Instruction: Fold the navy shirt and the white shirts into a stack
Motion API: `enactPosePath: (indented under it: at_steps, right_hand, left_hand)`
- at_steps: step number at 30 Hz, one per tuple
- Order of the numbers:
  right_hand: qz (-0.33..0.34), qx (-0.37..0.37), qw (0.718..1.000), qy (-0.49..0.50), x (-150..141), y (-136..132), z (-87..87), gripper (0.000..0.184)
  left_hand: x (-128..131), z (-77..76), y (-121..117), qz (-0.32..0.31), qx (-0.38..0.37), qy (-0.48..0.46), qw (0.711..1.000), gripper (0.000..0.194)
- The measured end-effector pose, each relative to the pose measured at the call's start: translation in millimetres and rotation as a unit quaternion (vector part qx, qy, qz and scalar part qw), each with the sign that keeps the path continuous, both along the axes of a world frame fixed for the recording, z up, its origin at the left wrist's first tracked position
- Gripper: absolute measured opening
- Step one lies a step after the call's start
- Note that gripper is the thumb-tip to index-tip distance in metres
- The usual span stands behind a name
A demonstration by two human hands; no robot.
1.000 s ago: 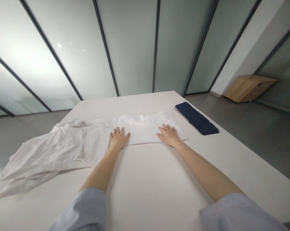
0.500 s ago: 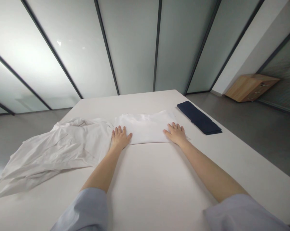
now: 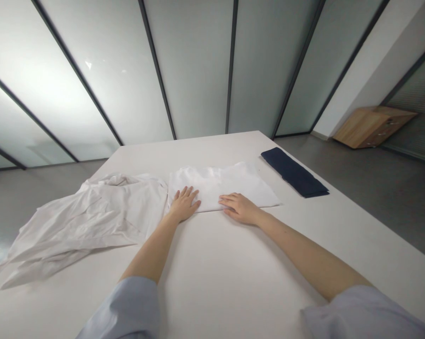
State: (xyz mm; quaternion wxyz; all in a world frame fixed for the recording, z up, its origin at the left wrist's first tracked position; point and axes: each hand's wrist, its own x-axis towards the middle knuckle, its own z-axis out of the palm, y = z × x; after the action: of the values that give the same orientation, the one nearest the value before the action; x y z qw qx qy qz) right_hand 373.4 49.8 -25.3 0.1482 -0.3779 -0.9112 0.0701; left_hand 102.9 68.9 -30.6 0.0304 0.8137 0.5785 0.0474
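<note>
A folded white cloth (image 3: 229,183) lies flat in the middle of the white table (image 3: 233,282). My left hand (image 3: 184,204) rests palm down on its near left corner, fingers stretched out. My right hand (image 3: 238,207) lies flat on the cloth's near edge, close to the middle, fingers pointing left. Neither hand grips anything.
A crumpled white garment (image 3: 81,219) spreads over the table's left side and touches the folded cloth. A folded dark blue cloth (image 3: 295,172) lies near the table's right edge. Frosted glass panels stand behind the table, and a wooden cabinet (image 3: 372,126) sits on the floor at right.
My right hand has slid left along the cloth's near edge, from its right corner toward the middle. My left hand has shifted slightly to the right.
</note>
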Motion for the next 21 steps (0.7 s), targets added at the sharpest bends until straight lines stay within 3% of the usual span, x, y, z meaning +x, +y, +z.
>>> enactPosePath:
  at_steps: [4,13,21]
  right_hand:
    - [-0.004,-0.013,0.999,-0.042,-2,-2,5.2,0.04]
    - [-0.097,-0.011,0.991,-0.094,-7,-2,12.2,0.043]
    - [-0.268,-0.004,0.958,-0.104,6,11,2.0,0.055]
  left_hand:
    - [3,-0.1,1,0.016,-0.002,-0.005,1.0,0.053]
    - [9,2.0,-4,0.025,0.005,0.002,1.0,0.054]
    - [28,22.5,-14,-0.027,0.005,0.001,1.0,0.044]
